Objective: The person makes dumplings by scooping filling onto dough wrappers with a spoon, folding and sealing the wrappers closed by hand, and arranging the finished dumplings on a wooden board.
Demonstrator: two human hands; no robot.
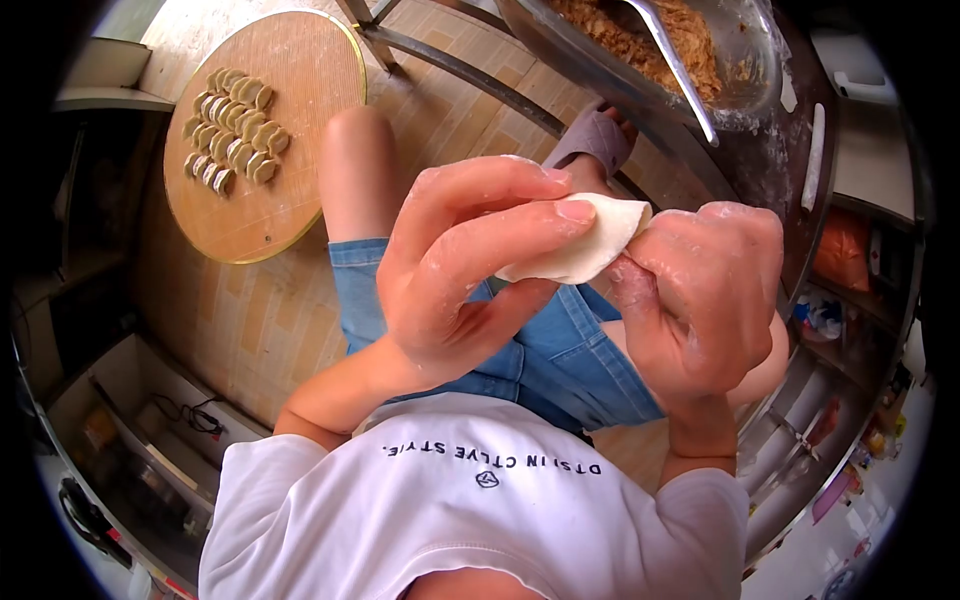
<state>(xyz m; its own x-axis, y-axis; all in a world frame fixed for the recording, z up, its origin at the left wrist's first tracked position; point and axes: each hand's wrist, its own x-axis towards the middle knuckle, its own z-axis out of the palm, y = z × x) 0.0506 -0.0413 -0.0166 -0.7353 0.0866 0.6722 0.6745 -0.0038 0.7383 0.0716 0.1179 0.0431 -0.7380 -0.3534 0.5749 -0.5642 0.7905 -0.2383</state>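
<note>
The dark desk point(745, 165) stands on the right side, and the round board point(300, 80) is at the left, well apart from it. On the desk there is a bowl point(575, 55) with brown filling and a white spoon point(675, 70). Both hands are floury and grasping: between them, above the lap, the left hand point(450, 265) holds one side of the folded dough point(585, 250), and the right hand point(705, 295), its fingers curled, pinches the other end. The smallest, many dumplings point(235, 130), lie in rows on the board.

The dough wrapper point(585, 248) is showing creamy white. The shirt point(470, 520) is carrying black letters point(518, 460) on white, and the shorts point(580, 355) are looking denim blue. The round board point(230, 222) is displaying light brown, edged in yellow; the filling point(692, 38) is appearing orange-brown.
</note>
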